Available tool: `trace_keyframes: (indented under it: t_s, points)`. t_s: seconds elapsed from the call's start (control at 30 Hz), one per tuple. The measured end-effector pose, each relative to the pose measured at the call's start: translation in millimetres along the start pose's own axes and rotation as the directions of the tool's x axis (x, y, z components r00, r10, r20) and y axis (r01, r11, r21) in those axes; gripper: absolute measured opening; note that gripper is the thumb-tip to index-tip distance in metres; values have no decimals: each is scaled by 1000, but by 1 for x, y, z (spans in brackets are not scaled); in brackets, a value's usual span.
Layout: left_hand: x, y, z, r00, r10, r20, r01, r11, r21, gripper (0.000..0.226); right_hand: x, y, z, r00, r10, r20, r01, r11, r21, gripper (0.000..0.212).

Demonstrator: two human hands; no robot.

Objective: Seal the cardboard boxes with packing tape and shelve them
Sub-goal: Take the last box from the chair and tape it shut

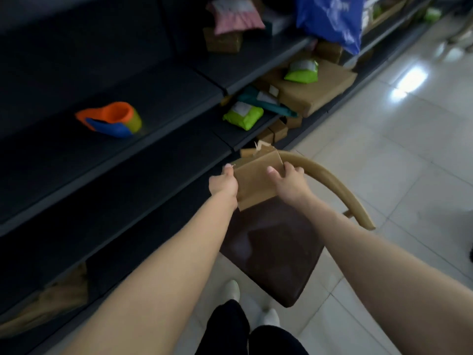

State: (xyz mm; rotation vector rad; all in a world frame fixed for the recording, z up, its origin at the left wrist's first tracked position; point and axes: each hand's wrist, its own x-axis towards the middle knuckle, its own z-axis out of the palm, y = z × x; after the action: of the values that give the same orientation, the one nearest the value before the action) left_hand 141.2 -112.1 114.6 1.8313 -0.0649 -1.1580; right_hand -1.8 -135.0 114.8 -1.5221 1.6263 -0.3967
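Both hands gripped a small cardboard box (256, 180) held in the air above the dark seat of a chair (271, 252), close to the front edge of the dark shelving (115, 175). The left hand (223, 185) was clamped on the box's left edge, thumb on top near the upper corner, where a strip of shiny tape seemed to run along the edge (the blur made this hard to confirm). The right hand (288, 181) was closed on the right side, thumb pressed onto the upper face and fingers wrapped round the far edge. At the box's far end a torn flap stuck up, not lying flat. The chair's curved wooden backrest (332, 178) arced behind and to the right of the box. On the shelf to the left lay an orange and blue tape dispenser (110, 119), well apart from the hands. Farther along the shelves sat more brown boxes (317, 90), green mailers (243, 115), a pink parcel (235, 14) and a blue bag (332, 19). The person's feet in white shoes (268, 317) stood on the pale tiled floor (396, 162)
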Motion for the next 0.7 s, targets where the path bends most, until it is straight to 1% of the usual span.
trace_keyframes:
  t_s: [0.07,0.13,0.23,0.33,0.43,0.57,0.7]
  points:
    - [-9,27,-25,995,90,-46,-92,995,-43,56,-5,-38,0,995,-96,24,96,995,-15,74]
    - [-15,50,-52,980,173,-95,-181,980,-82,51,-10,-74,5,981,-188,48,188,982,-7,74]
    - [-18,76,-96,954,235,-183,-263,954,-146,47,-17,-119,24,954,-283,98,281,959,28,75]
    - [-13,92,-143,934,240,-265,-295,936,-194,44,-23,-157,54,921,-353,162,350,935,46,73]
    - [3,101,-192,912,237,-334,-326,914,-242,34,-26,-190,93,891,-384,241,381,922,64,70]
    - [32,115,-254,886,213,-413,-326,917,-227,32,-24,-231,150,851,-397,344,406,912,46,63]
    - [67,129,-308,871,189,-454,-289,944,-161,37,-14,-265,207,809,-392,437,432,902,8,41]
